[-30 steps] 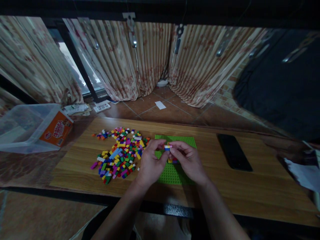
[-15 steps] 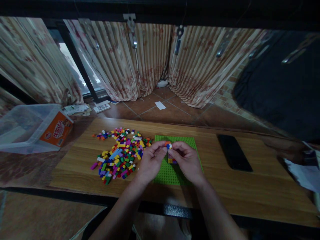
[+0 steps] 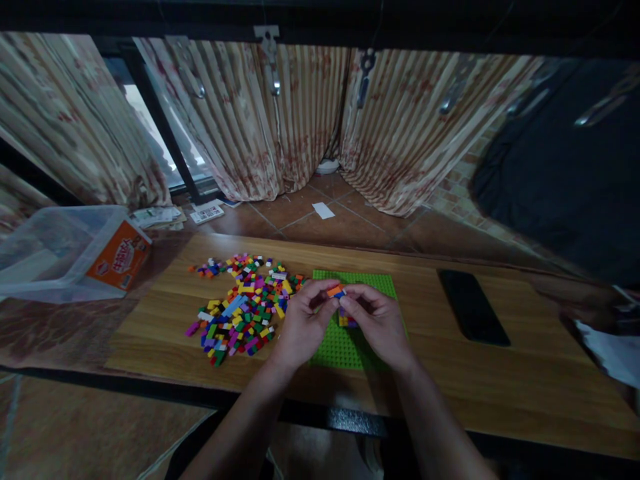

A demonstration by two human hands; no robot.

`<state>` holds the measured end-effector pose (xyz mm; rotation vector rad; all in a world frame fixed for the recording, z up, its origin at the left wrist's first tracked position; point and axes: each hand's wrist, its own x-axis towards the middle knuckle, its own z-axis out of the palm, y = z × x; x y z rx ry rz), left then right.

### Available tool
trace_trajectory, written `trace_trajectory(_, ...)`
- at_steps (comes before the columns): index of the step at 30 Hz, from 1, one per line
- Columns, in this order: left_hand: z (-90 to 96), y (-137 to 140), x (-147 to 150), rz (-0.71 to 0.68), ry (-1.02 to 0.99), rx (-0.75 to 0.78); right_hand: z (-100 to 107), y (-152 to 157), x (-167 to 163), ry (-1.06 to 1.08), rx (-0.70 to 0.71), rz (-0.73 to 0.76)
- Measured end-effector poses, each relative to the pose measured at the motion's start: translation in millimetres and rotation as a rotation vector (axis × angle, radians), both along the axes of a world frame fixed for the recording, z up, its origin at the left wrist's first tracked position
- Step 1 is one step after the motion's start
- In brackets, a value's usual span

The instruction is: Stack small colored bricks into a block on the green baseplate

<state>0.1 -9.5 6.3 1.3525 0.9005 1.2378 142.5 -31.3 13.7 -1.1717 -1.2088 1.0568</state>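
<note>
Between the fingertips of both hands is a small cluster of toy building bricks [image 3: 335, 291], with orange, blue and white showing. My left hand [image 3: 309, 319] pinches it from the left, and my right hand [image 3: 376, 320] grips its right side. Both hands are over a green studded baseplate [image 3: 340, 350]. Below the fingers, some yellow and purple bricks [image 3: 347, 320] show on the plate, partly covered by my right hand. How the held bricks join is too small to make out.
A loose heap of many-coloured bricks [image 3: 243, 313] spreads left of the baseplate on the wooden table [image 3: 160, 320]. A black phone [image 3: 473, 307] lies to the right. Past the table's left end stands a clear plastic bin [image 3: 55, 250] with an orange label.
The held bricks have been turned in my fingers, so more of the orange side shows and less white. The whole view has shifted slightly.
</note>
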Motion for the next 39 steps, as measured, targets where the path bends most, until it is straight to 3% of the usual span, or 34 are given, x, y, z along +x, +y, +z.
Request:
trace_trajectory(13,9.5,0.4,-4.2,-0.073,-0.072,-0.146,-1.0,-0.5,-0.3,-0.023,-0.026,0.037)
trace_trajectory(19,7.4,-0.4,-1.8,-0.022,-0.09,-0.176,2.8,-1.9,-5.2,-0.025,-0.006,0.07)
trace_trajectory(26,7.5,-8.7,8.6,0.169,-0.096,-0.119,2.1,-2.1,-15.5,0.005,-0.025,0.002)
trace_trajectory(39,6.2,-11.8,11.5,0.279,-0.208,-0.211,-2.0,-1.1,-31.8,-0.005,-0.016,-0.07)
